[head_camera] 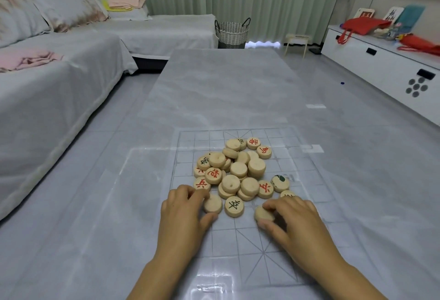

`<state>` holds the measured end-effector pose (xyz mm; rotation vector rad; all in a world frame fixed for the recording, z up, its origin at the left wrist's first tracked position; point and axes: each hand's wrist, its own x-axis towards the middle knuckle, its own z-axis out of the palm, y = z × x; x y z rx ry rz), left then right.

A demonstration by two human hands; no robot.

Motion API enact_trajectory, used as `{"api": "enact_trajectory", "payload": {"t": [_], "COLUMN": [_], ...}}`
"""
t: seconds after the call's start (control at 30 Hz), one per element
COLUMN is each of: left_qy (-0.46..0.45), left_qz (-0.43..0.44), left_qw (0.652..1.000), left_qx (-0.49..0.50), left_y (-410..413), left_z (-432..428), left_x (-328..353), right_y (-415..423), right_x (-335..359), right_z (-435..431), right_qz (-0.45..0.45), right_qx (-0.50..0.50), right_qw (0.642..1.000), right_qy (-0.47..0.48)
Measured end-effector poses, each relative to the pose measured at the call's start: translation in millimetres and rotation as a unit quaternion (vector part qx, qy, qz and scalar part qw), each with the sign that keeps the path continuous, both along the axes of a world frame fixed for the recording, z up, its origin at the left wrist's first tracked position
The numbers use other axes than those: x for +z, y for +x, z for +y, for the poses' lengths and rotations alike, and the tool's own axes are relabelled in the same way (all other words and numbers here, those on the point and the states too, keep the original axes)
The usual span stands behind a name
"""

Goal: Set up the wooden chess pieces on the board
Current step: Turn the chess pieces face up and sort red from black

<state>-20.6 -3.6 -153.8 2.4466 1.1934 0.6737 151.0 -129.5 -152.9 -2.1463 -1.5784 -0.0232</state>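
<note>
The left hand (185,209) is half closed, its fingers curled over the far edge of a plain disc (212,203) and its thumb bent in at the near edge, so the disc sits between them on the board (273,264). The right hand (295,221) is also curled, pinching a near disc (263,213) between forefinger and thumb; its other fingers arch loosely behind. The two hands are apart, with a marked disc (234,206) bearing a dark character lying flat between them.

The pieces are thick, round, pale wooden discs with smooth faces. Most sit in a loose pile (238,168) on the middle of the board, just beyond the hands, some stacked or leaning on others. Many show blank undersides; several show red characters, and a few show dark green ones.

The board is a thin, clear, glossy sheet printed with fine grey grid lines and a crossed square at the near end. It lies flat on a shiny, grey, marble-patterned tabletop (226,85).
</note>
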Motion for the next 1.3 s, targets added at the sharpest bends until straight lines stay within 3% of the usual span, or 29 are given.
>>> {"api": "enact_trajectory", "payload": {"t": [0.27, 0.47, 0.67, 0.9, 1.07, 1.3], "left_qy": [-0.007, -0.001, -0.009, -0.172, -0.236, -0.145], "left_qz": [-0.012, -0.005, -0.015, -0.061, -0.035, 0.007], "left_qw": [1.000, 1.000, 0.999, 0.983, 0.971, 0.989], "left_qx": [-0.016, -0.028, -0.041, -0.023, -0.024, -0.029], "left_y": [-0.2, -0.5, -7.3, -18.5, -17.0, -16.2], "left_z": [0.7, 1.1, 3.8, 10.6, 7.6, 5.1], "left_x": [-3.1, -1.6, 1.7, 14.0, 11.4, 12.5], "right_y": [-9.7, -6.6, -11.3, -16.6, -13.9, -12.6], "right_x": [1.1, 4.4, 5.0, 2.4, -0.8, 4.6], "right_z": [-2.5, 0.7, -2.8, -7.7, -5.7, -3.5], "right_qz": [0.090, 0.166, 0.094, 0.070, 0.096, 0.129], "right_qx": [0.022, -0.038, -0.048, -0.024, -0.036, -0.041], "right_qw": [0.996, 0.985, 0.994, 0.993, 0.992, 0.989], "right_qy": [-0.014, -0.010, -0.041, -0.087, -0.080, -0.052]}}
